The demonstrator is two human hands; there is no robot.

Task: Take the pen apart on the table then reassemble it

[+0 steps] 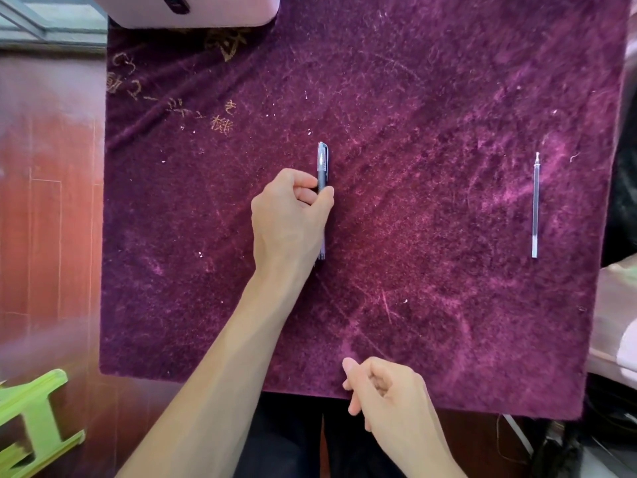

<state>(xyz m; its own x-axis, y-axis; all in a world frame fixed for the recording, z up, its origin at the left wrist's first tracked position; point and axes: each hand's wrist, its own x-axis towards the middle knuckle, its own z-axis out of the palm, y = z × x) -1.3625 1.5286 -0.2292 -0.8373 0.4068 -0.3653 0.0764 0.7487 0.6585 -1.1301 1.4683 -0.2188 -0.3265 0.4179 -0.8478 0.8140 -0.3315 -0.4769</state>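
Left hand [287, 215] pinches the capped pen [322, 167] mid-table.
Its axis runs near-to-far; refill [535, 205] lies parallel by the right edge, right hand [382, 388] loosely curled, empty, nearer it.

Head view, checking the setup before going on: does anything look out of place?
Only a refill lying alone near the cloth's right edge, far from the pen in the left hand's grip.

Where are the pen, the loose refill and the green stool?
pen [322, 157], head view, capped upper end.
refill [535, 208], head view, mid tube.
green stool [31, 426], head view, its frame.
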